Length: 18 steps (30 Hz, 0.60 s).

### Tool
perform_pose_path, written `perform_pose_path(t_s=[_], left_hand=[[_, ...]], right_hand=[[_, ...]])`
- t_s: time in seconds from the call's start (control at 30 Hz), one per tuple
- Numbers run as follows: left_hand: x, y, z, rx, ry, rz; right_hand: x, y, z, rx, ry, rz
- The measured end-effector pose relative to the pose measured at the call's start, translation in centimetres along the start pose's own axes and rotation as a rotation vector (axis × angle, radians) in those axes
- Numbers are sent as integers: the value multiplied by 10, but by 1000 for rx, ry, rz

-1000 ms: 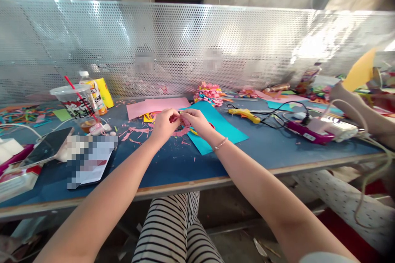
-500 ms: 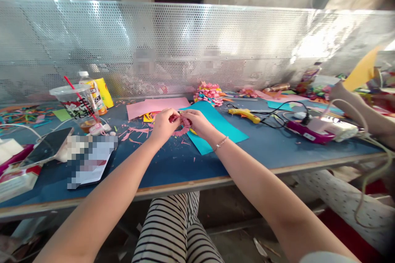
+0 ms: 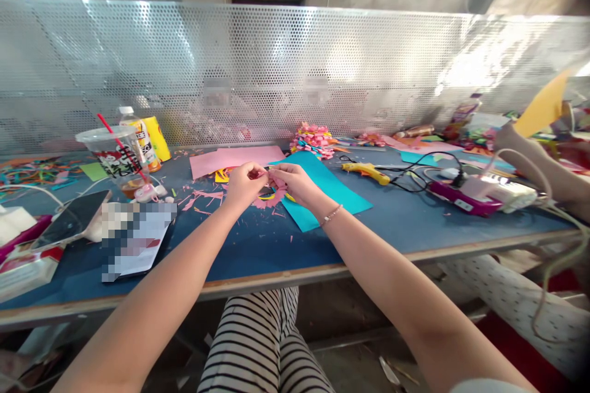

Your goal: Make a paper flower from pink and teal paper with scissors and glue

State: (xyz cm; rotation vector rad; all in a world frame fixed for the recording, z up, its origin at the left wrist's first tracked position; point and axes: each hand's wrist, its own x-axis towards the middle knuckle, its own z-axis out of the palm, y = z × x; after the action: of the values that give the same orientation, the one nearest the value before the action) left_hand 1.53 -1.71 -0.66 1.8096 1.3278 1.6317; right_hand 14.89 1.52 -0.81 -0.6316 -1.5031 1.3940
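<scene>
Pink fringed paper piece (image 3: pixel 271 195) pinched between two bare hands above a blue worktable (image 3: pixel 258 245).

Left hand (image 3: pixel 244 184) and right hand (image 3: pixel 295 183) meet over the near edge of a teal paper sheet (image 3: pixel 329 193), fingers curled tight onto the pink paper, which hangs just over the tabletop among pink scraps. Behind lies a pale pink paper sheet (image 3: pixel 230 159); a yellow glue gun (image 3: pixel 366 171) rests to the right, well apart, and a clear plastic cup with a red straw (image 3: pixel 115 156) stands to the left. Another person's arm (image 3: pixel 539 166) holds yellow paper at far right.
</scene>
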Motion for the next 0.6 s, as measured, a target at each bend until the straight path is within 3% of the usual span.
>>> perform_pose_path(t_s=[0.3,0.43,0.6], left_hand=[[4,-6,2,-230,-23,-186],[4,-5,1,-191,3,-179],[5,-6,2,-305,20,-191]], right_hand=[[1,1,-1,-267,30,-136],[0,-1,-2,-266,25,-152],[0,-1,-2,-217,-29,-193]])
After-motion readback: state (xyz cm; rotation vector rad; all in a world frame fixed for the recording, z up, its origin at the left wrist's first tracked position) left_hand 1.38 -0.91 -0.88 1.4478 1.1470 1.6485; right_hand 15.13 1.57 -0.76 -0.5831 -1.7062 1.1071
